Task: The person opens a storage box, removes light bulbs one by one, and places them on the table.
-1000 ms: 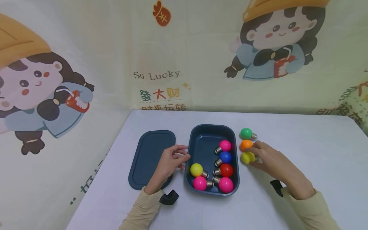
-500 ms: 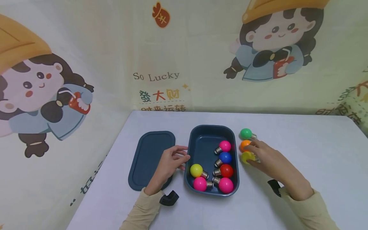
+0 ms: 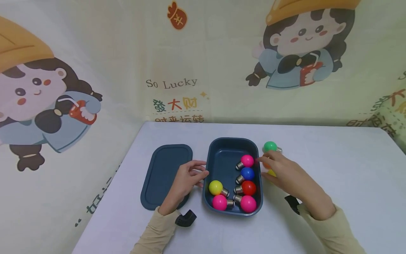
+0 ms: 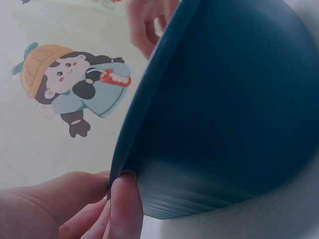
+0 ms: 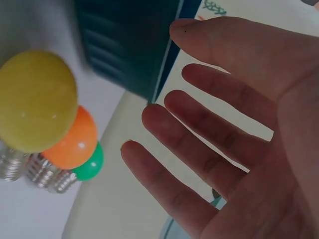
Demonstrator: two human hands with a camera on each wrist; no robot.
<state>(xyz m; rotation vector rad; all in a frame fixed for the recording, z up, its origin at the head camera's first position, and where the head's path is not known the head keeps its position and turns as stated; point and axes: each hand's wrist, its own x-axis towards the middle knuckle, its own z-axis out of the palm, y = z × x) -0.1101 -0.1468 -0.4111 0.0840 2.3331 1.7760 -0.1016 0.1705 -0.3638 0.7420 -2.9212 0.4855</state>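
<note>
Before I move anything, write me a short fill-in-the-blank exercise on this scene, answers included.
1. The left hand pinches the box, which holds ____ bulbs.
2. Inside, the blue bulb lies between a pink bulb and a ____ one.
3. Outside, the orange bulb lies between a yellow bulb and a ____ one.
4. In the head view, the lid lies to the ____ of the box.

Missing words: six; red; green; left.

The dark blue box (image 3: 220,158) stands open. Inside, on the right, far to near, lie a pink bulb (image 3: 247,161), blue bulb (image 3: 248,173), red bulb (image 3: 249,188) and second pink bulb (image 3: 248,204), silver ends pointing left. Near left lie a yellow bulb (image 3: 215,187) and third pink bulb (image 3: 219,202), ends pointing right. Outside, just right, far to near: a green bulb (image 3: 270,146), orange bulb (image 5: 75,142) and another yellow bulb (image 5: 37,102).
</note>
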